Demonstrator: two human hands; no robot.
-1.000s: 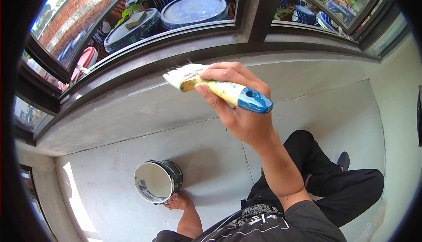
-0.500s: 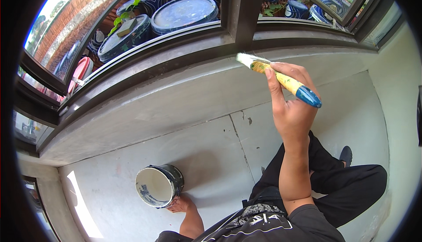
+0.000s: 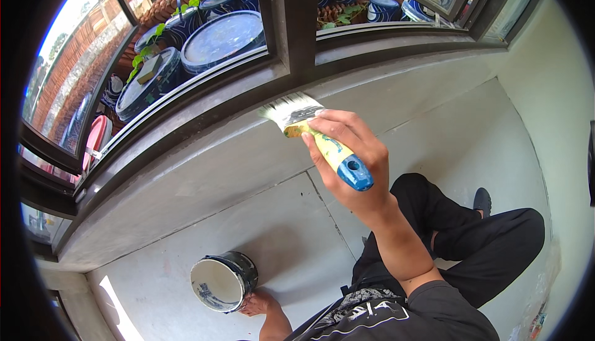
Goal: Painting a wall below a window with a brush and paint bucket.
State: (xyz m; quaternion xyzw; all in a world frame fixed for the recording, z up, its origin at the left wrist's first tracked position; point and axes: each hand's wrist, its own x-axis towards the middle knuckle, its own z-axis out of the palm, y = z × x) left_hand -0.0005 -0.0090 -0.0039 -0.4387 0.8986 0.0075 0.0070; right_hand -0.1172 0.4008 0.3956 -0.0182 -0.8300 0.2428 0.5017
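Note:
My right hand [image 3: 350, 158] grips a paintbrush [image 3: 316, 135] with a yellow and blue handle. Its white bristles point left and touch the grey wall band just under the dark window frame [image 3: 291, 43]. Low in the view, my left hand [image 3: 259, 304] rests on the floor against a dark paint can [image 3: 223, 281] holding white paint. The can is tilted toward me. My legs in black trousers are folded on the floor at the right.
The grey sill ledge [image 3: 204, 174] runs diagonally across the view above a grey concrete floor [image 3: 291, 229]. Outside the glass stand several blue and white pots [image 3: 217, 34] with plants. A pale wall [image 3: 551, 93] closes the right side.
My right hand swung the brush right along the sill, then back left and lower; the bristles now point left under the window post. The can and left hand stayed put.

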